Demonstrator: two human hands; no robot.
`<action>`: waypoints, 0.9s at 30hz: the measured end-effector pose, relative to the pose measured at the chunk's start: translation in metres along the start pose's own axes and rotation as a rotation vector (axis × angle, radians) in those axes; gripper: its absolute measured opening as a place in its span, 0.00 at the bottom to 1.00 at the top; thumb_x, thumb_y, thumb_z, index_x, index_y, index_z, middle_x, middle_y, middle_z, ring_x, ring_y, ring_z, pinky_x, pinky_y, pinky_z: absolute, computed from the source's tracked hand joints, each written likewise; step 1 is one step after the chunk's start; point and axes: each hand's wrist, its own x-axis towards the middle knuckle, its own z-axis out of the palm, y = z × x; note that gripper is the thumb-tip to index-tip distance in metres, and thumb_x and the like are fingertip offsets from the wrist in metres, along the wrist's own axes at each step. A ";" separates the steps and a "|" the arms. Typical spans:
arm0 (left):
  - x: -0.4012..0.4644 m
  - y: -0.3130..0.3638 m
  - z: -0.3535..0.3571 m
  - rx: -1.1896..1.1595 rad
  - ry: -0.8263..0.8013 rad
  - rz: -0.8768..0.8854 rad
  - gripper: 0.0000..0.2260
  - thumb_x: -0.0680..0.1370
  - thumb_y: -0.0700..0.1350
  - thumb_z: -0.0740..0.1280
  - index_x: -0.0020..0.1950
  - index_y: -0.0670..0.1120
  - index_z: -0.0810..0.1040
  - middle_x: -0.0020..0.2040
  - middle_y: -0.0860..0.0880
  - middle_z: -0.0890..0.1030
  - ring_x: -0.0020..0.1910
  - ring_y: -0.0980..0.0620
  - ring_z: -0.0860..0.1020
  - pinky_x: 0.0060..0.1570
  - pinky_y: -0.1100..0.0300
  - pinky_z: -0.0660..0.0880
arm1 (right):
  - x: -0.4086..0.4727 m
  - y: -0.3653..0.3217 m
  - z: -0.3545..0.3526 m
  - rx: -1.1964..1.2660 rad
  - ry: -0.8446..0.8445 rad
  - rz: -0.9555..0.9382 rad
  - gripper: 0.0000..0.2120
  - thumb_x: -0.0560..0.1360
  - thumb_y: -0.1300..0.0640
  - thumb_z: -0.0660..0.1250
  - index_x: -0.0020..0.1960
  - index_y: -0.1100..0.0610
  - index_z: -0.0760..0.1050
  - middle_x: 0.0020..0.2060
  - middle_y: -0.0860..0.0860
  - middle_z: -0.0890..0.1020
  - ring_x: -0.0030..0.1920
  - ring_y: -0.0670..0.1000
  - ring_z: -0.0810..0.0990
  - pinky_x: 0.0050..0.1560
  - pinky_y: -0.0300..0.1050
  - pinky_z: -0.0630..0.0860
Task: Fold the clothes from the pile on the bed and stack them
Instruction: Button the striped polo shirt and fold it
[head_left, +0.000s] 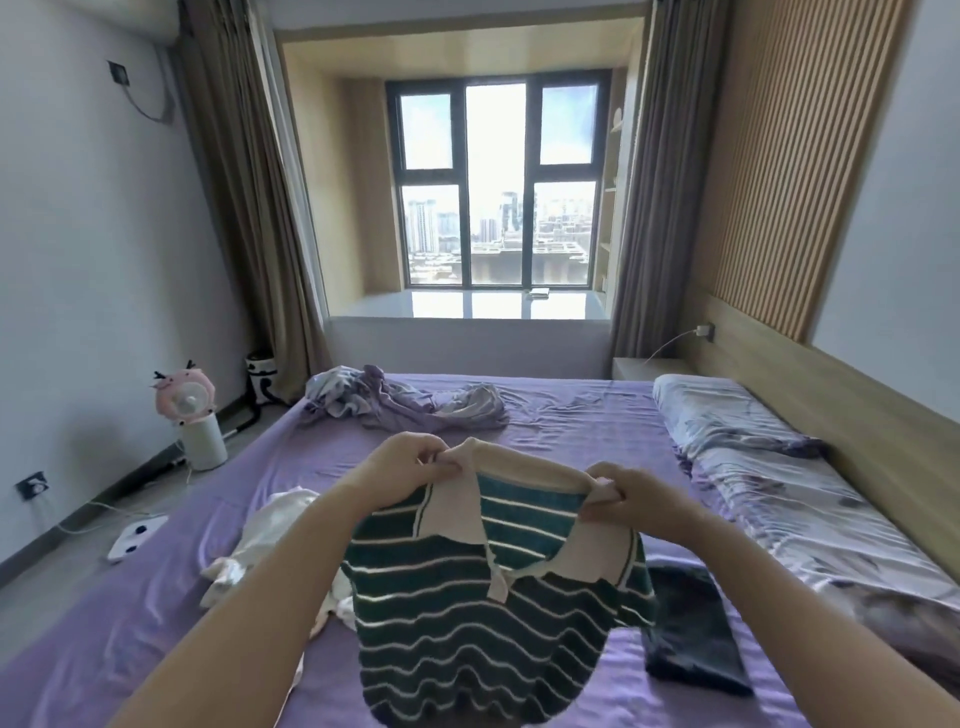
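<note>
A dark green knit top with white stripes and a cream collar (483, 618) hangs in the air above the purple bed (156, 597). My left hand (410, 467) pinches the left side of its collar. My right hand (628, 501) pinches the right side. The top's hem dangles toward me. Under my left arm lies a crumpled white garment (270, 530). A dark folded garment (691, 629) lies flat on the bed to the right. A crumpled heap of lilac and grey clothes (400, 402) sits at the bed's far side.
A patterned pillow and duvet (769, 467) run along the wooden headboard at right. On the floor at left stand a pink fan on a white base (192, 415) and a white flat device (135, 535). A window bay lies beyond the bed.
</note>
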 end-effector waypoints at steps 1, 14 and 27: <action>-0.004 -0.005 0.001 -0.006 -0.015 -0.014 0.07 0.76 0.53 0.67 0.38 0.56 0.77 0.34 0.56 0.76 0.33 0.60 0.71 0.35 0.67 0.66 | -0.001 -0.003 0.009 0.029 0.046 0.025 0.08 0.73 0.54 0.70 0.49 0.48 0.72 0.41 0.46 0.77 0.43 0.49 0.77 0.38 0.32 0.73; -0.049 -0.067 -0.008 -0.031 0.090 -0.010 0.23 0.73 0.67 0.59 0.26 0.53 0.67 0.24 0.56 0.68 0.26 0.58 0.66 0.31 0.59 0.63 | -0.020 -0.057 0.087 -0.490 0.514 -0.090 0.25 0.72 0.34 0.50 0.32 0.54 0.63 0.20 0.43 0.61 0.21 0.48 0.67 0.25 0.40 0.63; -0.017 -0.098 0.032 -0.128 -0.361 -0.245 0.20 0.74 0.66 0.62 0.38 0.51 0.80 0.36 0.56 0.81 0.40 0.55 0.79 0.44 0.59 0.75 | -0.019 -0.034 0.107 -0.369 0.383 0.080 0.25 0.70 0.32 0.52 0.31 0.53 0.65 0.25 0.47 0.73 0.27 0.48 0.72 0.32 0.45 0.72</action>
